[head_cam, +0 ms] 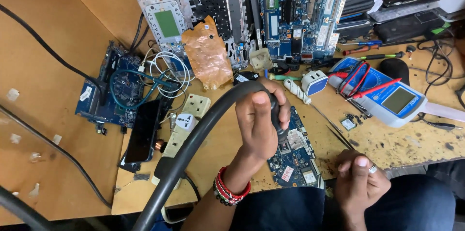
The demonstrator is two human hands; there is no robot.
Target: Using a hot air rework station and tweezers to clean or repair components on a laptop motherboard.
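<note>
Blue circuit board (296,156) lies flat at the bench's near edge, 6 o'clock of frame centre, partly hidden by the left hand. Left hand (261,119) is wrapped tight around the black handle of a hot-air tool (277,115), nozzle end right over the board; its thick black hose (193,144) arcs off to 7 o'clock. Red and white bead bracelets on that wrist. Right hand (361,177) is pinched closed on thin metal tweezers (343,138), tips pointing toward 10 o'clock, just beside the board's right edge; ring on one finger.

Bench (58,115) is bare brown wood, pitted and burn-marked near the front edge at 4 o'clock, tape scraps at 9 o'clock. White-and-blue multimeter (387,96) with red leads at 2 o'clock. White power strip (186,119) at 9 o'clock of the hand, dark phone (144,136) beside it, second blue board (121,90) with coiled cables further out. Opened laptop chassis (252,8) at 12 o'clock, stacked dark devices (407,3) at 1 o'clock. Copper-coloured foil piece (208,54) at 11 o'clock.
</note>
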